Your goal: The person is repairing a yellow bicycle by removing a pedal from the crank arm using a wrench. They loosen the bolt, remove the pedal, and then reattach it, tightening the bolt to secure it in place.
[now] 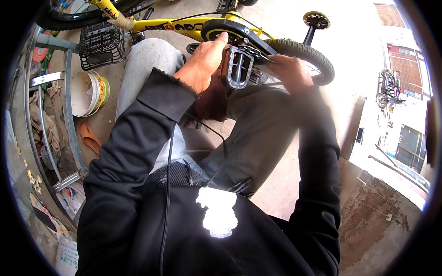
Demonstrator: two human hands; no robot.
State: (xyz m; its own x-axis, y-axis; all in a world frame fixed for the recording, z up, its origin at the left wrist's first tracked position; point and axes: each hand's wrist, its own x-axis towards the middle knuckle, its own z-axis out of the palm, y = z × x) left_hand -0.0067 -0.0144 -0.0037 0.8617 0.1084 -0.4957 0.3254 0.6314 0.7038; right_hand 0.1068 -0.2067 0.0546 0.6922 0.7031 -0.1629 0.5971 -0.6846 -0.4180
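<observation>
A small yellow bicycle lies across the top of the view, with its black chain guard toward me. My left hand grips this guard at its round front end. Its thumb presses on the face, while the other fingers are mostly hidden. Just right of that hand is a grey and black pedal with an orange reflector. My right hand, blurred, is closed at the guard's lower edge beside the rear wheel. A thin metallic piece shows near its fingertips, too unclear to name.
A training wheel sticks up beyond the rear tyre. To the left are a black basket, a white bucket, an orange slipper and a metal rack. My jeans-clad knees are close under the bicycle.
</observation>
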